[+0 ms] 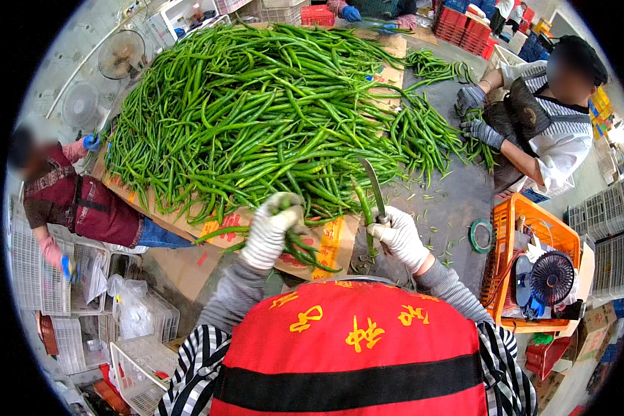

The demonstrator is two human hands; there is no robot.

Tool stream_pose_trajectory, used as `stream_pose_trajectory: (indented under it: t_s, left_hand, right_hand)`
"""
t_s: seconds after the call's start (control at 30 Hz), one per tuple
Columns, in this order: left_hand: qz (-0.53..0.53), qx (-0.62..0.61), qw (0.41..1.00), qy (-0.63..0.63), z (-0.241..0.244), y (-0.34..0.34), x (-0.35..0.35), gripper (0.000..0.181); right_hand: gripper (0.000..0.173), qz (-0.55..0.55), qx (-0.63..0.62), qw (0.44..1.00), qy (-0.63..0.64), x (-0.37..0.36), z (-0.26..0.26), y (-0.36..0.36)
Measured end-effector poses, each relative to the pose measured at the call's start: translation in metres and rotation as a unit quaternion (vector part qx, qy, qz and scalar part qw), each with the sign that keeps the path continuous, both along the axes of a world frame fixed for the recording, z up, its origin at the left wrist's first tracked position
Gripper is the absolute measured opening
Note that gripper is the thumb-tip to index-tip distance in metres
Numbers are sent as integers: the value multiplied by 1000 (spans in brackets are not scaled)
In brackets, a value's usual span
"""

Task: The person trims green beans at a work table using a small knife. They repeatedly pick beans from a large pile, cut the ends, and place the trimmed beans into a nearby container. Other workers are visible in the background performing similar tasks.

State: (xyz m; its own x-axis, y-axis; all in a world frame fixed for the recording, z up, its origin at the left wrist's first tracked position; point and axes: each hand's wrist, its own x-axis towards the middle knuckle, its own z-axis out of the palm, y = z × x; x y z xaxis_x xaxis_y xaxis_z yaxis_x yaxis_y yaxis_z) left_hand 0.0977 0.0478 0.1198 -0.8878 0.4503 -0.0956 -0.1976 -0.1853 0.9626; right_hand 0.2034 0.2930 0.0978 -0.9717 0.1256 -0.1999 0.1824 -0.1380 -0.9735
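A large heap of long green chili peppers covers much of the table before me. My left hand, in a white knit glove, is closed around several green peppers at the near edge of the heap; their ends stick out on both sides. My right hand, in a matching glove, grips a knife with a curved blade, its tip pointing away from me. A single green pepper stands beside the blade, against the fingers of that hand. Small green scraps lie on the dark tabletop to the right.
An orange plastic basket with a small black fan stands at the right, near a roll of green tape. Co-workers stand at the right, left and far sides. White crates are at lower left; printed cardboard lies under the peppers.
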Motion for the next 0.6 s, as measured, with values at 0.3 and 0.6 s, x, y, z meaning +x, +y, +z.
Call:
stream_pose_trajectory:
  t_s: [0.3,0.6]
  left_hand:
    - [-149,-22,988,17,19,77,10,18]
    - [-212,-164,925,270,25,67,5,32]
  right_hand:
    - [30,38,32,998,38,12,18,-15]
    - [39,82,523,814,239,-1,58,28]
